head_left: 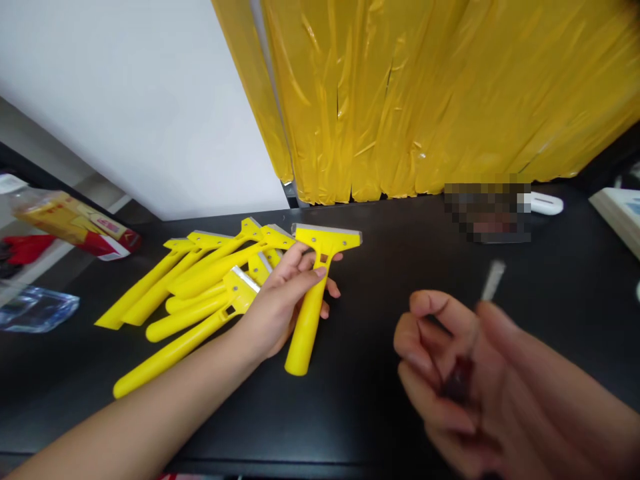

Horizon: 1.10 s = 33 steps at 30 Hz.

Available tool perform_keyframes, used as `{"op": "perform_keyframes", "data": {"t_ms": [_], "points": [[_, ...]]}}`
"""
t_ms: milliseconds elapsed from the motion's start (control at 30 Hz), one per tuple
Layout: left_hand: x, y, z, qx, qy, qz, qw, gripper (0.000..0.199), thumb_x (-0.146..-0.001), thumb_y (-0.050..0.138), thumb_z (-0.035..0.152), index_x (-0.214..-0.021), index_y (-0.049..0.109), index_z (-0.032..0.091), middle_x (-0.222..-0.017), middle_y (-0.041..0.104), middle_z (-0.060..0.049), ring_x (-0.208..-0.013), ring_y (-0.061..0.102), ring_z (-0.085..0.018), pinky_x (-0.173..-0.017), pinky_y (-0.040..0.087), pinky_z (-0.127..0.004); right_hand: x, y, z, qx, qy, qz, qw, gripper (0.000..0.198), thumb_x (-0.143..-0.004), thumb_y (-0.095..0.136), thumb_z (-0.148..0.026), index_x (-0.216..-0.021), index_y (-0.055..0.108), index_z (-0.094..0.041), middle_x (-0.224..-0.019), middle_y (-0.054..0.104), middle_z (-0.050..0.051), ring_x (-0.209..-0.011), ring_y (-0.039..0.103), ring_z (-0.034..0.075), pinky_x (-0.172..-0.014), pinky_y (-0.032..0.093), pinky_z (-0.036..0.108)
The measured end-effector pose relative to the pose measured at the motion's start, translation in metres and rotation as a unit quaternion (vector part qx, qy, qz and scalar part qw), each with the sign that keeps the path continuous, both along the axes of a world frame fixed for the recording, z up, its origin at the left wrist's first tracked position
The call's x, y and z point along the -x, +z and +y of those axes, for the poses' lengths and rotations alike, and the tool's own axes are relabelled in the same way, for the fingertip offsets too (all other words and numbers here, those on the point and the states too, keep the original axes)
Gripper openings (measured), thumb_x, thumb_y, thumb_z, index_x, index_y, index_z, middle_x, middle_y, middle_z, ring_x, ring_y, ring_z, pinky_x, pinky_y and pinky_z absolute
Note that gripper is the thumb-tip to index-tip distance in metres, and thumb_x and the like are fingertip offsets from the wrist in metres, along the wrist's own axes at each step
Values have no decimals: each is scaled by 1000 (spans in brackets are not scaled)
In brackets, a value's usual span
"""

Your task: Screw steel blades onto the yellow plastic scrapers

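Observation:
My left hand is closed around a yellow scraper, its wide head with two screws and a metal edge pointing away from me. More yellow scrapers lie in an overlapping pile left of that hand, some partly hidden under others and behind my forearm. At the lower right, my right hand is curled round a screwdriver, blurred by motion. Its metal shaft sticks up past the thumb, and part of a dark red handle shows in the palm. The two hands are apart.
Yellow plastic sheeting and a white panel rise behind the black table. A bottle with a red and yellow label lies at the left, near clear plastic packaging. A white object sits at the back right.

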<state>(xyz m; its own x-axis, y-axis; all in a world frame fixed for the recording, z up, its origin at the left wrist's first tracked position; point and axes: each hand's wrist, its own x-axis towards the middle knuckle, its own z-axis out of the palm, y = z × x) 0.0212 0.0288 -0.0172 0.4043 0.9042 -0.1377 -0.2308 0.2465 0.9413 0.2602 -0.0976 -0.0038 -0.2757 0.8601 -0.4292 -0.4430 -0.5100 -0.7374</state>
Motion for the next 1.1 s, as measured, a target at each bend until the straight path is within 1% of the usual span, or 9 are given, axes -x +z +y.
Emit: {"op": "perform_keyframes", "data": {"t_ms": [67, 167, 233, 300, 400, 600, 767, 1000, 1100], "points": [[1, 1, 3, 1, 2, -2, 1000, 33, -96, 79, 26, -125, 64, 24, -149, 65, -9, -81, 73, -15, -54, 58, -21, 0, 18, 26, 11, -38, -79, 996, 48, -96, 67, -73, -89, 65, -26, -79, 53, -1, -53, 34, 9, -43, 29, 22], [-2, 5, 4, 35, -4, -21, 999, 29, -95, 81, 25, -118, 63, 22, -141, 68, -11, -79, 72, -14, -51, 54, -20, -17, 28, 63, -111, -116, -187, 969, 38, -91, 77, -64, -92, 67, -27, -84, 63, 2, -54, 46, 13, -38, 32, 23], [-5, 7, 3, 78, -24, -42, 996, 25, -97, 80, 26, -113, 61, 22, -132, 72, -10, -76, 71, -13, -49, 49, -18, -31, 23, 88, -167, -114, -238, 950, 36, -92, 75, -63, -100, 71, -28, -77, 61, 0, -50, 45, 13, -37, 36, 25], [-10, 6, 4, 114, -56, -64, 990, 22, -100, 77, 29, -110, 60, 22, -124, 73, -9, -72, 68, -12, -48, 46, -18, -39, 10, 109, -169, -118, -268, 941, 32, -93, 76, -58, -107, 73, -29, -70, 55, -3, -48, 37, 10, -37, 27, 20], [-20, 1, 10, 132, -88, -92, 983, 19, -101, 74, 33, -110, 63, 19, -117, 72, -9, -69, 65, -11, -51, 47, -19, -40, -14, 129, -166, -131, -264, 941, 22, -92, 77, -44, -95, 63, -27, -71, 57, -5, -49, 38, 9, -38, 27, 18], [-43, -4, 25, 122, -86, -119, 982, 16, -100, 73, 30, -104, 61, 20, -97, 65, -3, -64, 62, -12, -54, 49, -22, -43, -36, 133, -219, -121, -259, 933, 35, -91, 83, -52, -110, 69, -26, -76, 64, -4, -47, 41, 8, -38, 33, 21], [-43, 2, 26, 86, -110, -56, 989, 16, -103, 71, 33, -108, 65, 20, -104, 63, -4, -63, 58, -8, -51, 45, -20, -49, -31, 130, -258, -135, -259, 921, 30, -95, 81, -49, -114, 72, -29, -69, 50, -6, -55, 45, 11, -49, 46, 24], [-36, 4, 33, 30, -77, 25, 996, 20, -96, 80, 31, -105, 67, 20, -97, 60, 0, -58, 54, -6, -49, 47, -19, -46, -20, 120, -273, -206, -267, 901, 22, -94, 83, -41, -113, 81, -31, -83, 60, 1, -73, 57, 17, -60, 54, 29], [-38, 6, 23, 52, -110, -1, 993, 17, -98, 78, 30, -105, 67, 19, -101, 62, -1, -61, 58, -8, -53, 54, -21, -43, -17, 119, -259, -235, -262, 900, 24, -90, 86, -40, -112, 82, -31, -83, 63, 2, -74, 58, 18, -60, 55, 29]]}}
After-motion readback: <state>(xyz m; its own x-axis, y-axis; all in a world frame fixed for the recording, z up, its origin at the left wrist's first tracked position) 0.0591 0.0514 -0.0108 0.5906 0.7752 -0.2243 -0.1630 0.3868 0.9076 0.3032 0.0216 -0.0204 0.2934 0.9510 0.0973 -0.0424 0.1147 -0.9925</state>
